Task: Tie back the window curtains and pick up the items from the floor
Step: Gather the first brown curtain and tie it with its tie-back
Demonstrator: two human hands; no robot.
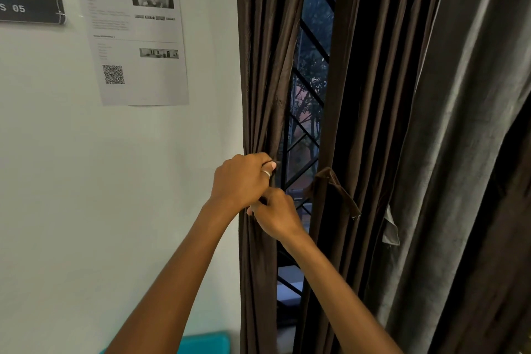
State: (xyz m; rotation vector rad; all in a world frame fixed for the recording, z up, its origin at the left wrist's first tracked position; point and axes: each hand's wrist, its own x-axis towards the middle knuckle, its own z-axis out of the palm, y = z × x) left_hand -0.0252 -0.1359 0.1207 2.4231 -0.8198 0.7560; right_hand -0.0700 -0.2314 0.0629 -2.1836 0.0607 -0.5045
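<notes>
A dark brown left curtain (264,72) hangs gathered into a narrow bunch beside the white wall. My left hand (242,178) is closed around the bunch at waist height, a ring on one finger. Just below it my right hand (275,214) pinches the same bunch; what it holds against the cloth is hidden by the fingers. A second brown curtain (373,95) hangs to the right of the gap, with a loose brown tieback strap (333,190) dangling from it. No floor items are in view.
A window with black diagonal bars (311,72) shows through the gap. A grey curtain (471,152) hangs at the far right. A printed sheet with a QR code (135,37) and a black sign (28,4) are on the wall. A teal object (207,343) sits below.
</notes>
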